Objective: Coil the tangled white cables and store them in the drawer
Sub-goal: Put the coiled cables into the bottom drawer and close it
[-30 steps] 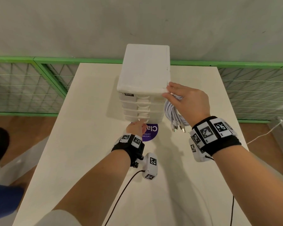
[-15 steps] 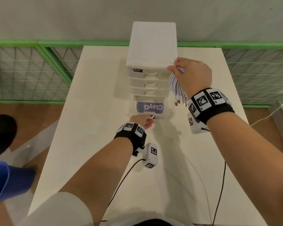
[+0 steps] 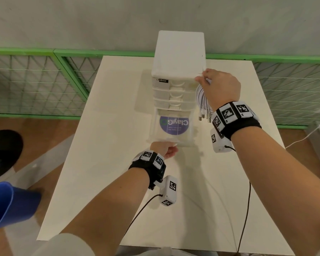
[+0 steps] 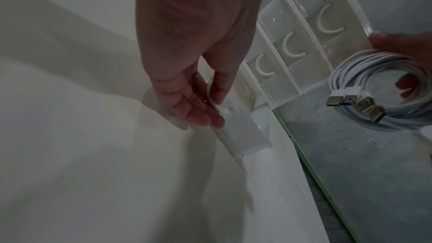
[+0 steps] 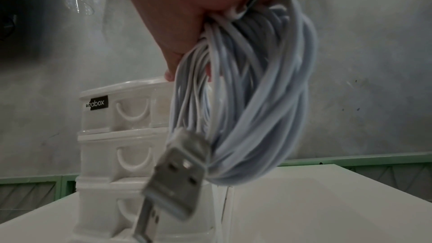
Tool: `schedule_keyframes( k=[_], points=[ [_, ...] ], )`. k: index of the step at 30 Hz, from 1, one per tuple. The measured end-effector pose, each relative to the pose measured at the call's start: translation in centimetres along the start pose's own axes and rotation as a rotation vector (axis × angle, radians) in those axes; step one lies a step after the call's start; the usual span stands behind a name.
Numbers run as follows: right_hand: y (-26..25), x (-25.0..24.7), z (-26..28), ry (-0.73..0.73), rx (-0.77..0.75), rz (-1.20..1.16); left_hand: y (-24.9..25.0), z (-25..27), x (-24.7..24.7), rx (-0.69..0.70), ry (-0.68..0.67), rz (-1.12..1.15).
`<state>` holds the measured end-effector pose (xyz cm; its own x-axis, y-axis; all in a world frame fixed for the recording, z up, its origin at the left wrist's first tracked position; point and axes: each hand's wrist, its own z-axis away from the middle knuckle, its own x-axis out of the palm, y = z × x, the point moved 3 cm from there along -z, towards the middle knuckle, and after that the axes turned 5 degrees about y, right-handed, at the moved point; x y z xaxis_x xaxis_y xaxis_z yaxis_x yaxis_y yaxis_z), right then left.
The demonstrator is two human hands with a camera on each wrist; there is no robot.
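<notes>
A white drawer unit [image 3: 179,58] stands on the cream table [image 3: 118,111]. Its bottom drawer [image 3: 172,126] is pulled out, with a purple round label inside. My left hand [image 3: 164,150] hooks its fingers [image 4: 198,103] round the curved white handle [image 4: 211,97] of that drawer. My right hand [image 3: 220,87] holds a coil of white cables [image 3: 201,100] beside the unit's right top corner, its fingertips touching the unit. The coil [image 5: 252,90] hangs from the fingers with USB plugs [image 5: 177,171] dangling below. The same coil [image 4: 378,88] appears in the left wrist view.
Three shut drawers [image 3: 174,93] sit above the open one. A green wire fence [image 3: 35,82] runs behind the table, before a grey wall. A blue object [image 3: 6,206] and a dark seat [image 3: 2,150] lie at the left, off the table. Black wrist-camera cables [image 3: 246,209] trail over the table.
My left hand has drawn the bottom drawer out toward me, uncovering the purple label. My right hand has stayed by the unit's top corner with the coil.
</notes>
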<state>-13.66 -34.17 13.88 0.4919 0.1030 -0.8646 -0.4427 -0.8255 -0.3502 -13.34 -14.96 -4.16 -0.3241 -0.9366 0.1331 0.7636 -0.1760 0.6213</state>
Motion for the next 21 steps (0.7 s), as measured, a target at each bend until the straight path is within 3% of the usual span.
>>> schedule_keyframes(
  k=[2, 5, 7, 10, 12, 17, 18, 21],
  points=[
    [0.1, 0.0, 0.3, 0.028, -0.012, -0.031, 0.1, 0.2, -0.2, 0.021, -0.004, -0.049],
    [0.7, 0.2, 1.9, 0.194, 0.037, -0.194, 0.4, 0.9, -0.4, 0.027, -0.043, -0.187],
    [0.9, 0.8, 3.4, 0.268, 0.144, -0.349, 0.9, 1.5, -0.6, -0.049, -0.119, -0.291],
    [0.4, 3.1, 5.3, 0.224, 0.394, -0.662, 3.1, 2.6, -1.2, -0.083, -0.257, -0.531],
    [-0.2, 5.3, 6.2, 0.181, 0.52, -0.78, 5.7, 3.1, -1.7, 0.037, -0.205, -0.658],
    [-0.6, 11.3, 7.2, 0.0, 0.693, -0.802, 10.6, 2.6, -2.7, 0.612, 0.23, -0.672],
    [-0.4, 12.3, 7.3, -0.041, 0.713, -0.771, 10.5, 2.3, -2.5, 0.691, 0.232, -0.723],
    [0.3, 14.3, 7.4, -0.105, 0.778, -0.754, 8.9, 1.1, -1.2, 0.8, 0.067, -1.029]
  ],
)
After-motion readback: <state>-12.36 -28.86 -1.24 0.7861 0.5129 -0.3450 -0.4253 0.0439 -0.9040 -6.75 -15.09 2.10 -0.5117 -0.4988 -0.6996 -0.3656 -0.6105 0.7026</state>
